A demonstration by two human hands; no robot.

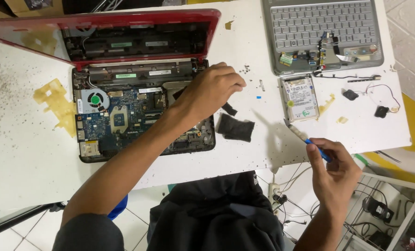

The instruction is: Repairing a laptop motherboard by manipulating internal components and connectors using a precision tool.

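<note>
At table centre: I see the red laptop (142,88), stripped of its keyboard, circuit board and one round fan showing, lid tipped back toward 12 o'clock.
Left hand: my left hand (212,90) rests over the laptop's right rear corner, fingers curled down; I cannot tell whether they pinch anything.
Right hand: my right hand (335,169) sits off the table's near edge at 4 o'clock, closed around a blue-handled screwdriver (307,138).
Key relation: the laptop lies toward 10 o'clock from the right hand; the screwdriver's long axis runs the same way, tip toward 10 o'clock. The left hand is the nearer one, already on the laptop.
Black pieces: two, a small strip (229,109) and a larger pad (235,127), just right of the laptop.
Hard drive: one (300,98), at 1 o'clock of the pad.
Second laptop: one grey, keyboard showing (321,28), at 1 o'clock.
Small black parts: two (350,95), wired, at 3 o'clock.
</note>
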